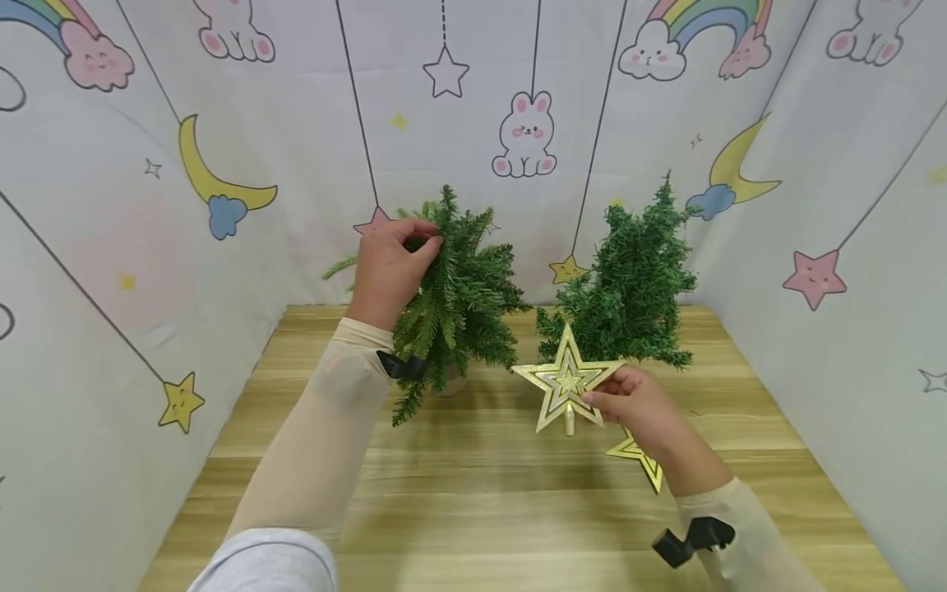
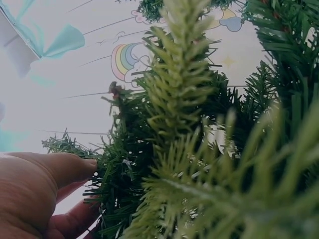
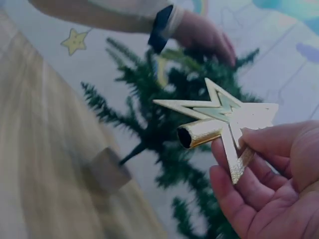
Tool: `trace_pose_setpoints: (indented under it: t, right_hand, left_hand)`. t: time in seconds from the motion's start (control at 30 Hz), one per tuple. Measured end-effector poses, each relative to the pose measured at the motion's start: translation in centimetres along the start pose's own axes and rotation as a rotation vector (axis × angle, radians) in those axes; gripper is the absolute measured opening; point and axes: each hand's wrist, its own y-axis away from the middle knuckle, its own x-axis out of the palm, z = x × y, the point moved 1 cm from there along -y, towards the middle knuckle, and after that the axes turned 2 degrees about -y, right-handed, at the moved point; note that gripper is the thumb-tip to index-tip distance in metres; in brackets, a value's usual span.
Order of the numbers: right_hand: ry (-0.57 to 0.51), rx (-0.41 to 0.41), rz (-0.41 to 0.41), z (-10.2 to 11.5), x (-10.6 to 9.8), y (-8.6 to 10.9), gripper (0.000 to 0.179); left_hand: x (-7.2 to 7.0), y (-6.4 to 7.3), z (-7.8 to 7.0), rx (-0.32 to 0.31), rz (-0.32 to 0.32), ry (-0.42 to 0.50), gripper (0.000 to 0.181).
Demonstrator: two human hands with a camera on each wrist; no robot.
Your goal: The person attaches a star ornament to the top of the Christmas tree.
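My left hand (image 1: 388, 267) pinches a branch near the top of the left small artificial Christmas tree (image 1: 473, 288). In the left wrist view, the thumb and fingers of that hand (image 2: 35, 194) close around dark green needles, with lighter green sprigs (image 2: 177, 89) in front. A gold star tree topper (image 1: 567, 382) is held upright by one side in my right hand (image 1: 647, 415), between thumb and fingers. Its hollow tube (image 3: 202, 133) points toward the left in the right wrist view. The topper is apart from both trees.
A second small green tree (image 1: 639, 279) stands at the right rear. Another gold star (image 1: 632, 452) lies on the wooden table (image 1: 473, 510), partly hidden behind my right hand. Printed fabric walls (image 1: 311, 107) enclose the back and sides. The left tree's base (image 3: 109, 169) sits on the table.
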Motion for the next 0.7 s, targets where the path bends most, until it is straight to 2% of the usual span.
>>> trace_pose_setpoints:
  t: [0.07, 0.3, 0.43, 0.53, 0.7]
  right_hand:
    - [-0.017, -0.080, -0.022, 2.0, 0.1, -0.3, 0.003]
    - [-0.095, -0.351, -0.078, 9.4, 0.8, -2.1, 0.021]
    - [-0.118, -0.502, -0.106, 13.8, 1.7, -3.6, 0.016]
    - [-0.129, -0.582, -0.086, 16.8, 2.4, -4.9, 0.008]
    - [-0.182, -0.658, -0.037, 20.6, 3.8, -7.2, 0.016]
  left_hand:
    - [0.0, 0.0, 0.0, -0.003, -0.005, 0.004, 0.018]
    - [0.1, 0.1, 0.1, -0.004, -0.009, 0.003, 0.019]
    - [0.1, 0.1, 0.1, 0.000, -0.005, 0.008, 0.020]
    - [0.0, -0.1, 0.1, 0.004, -0.002, 0.021, 0.020]
    - [-0.3, -0.2, -0.1, -0.007, 0.015, 0.036, 0.020]
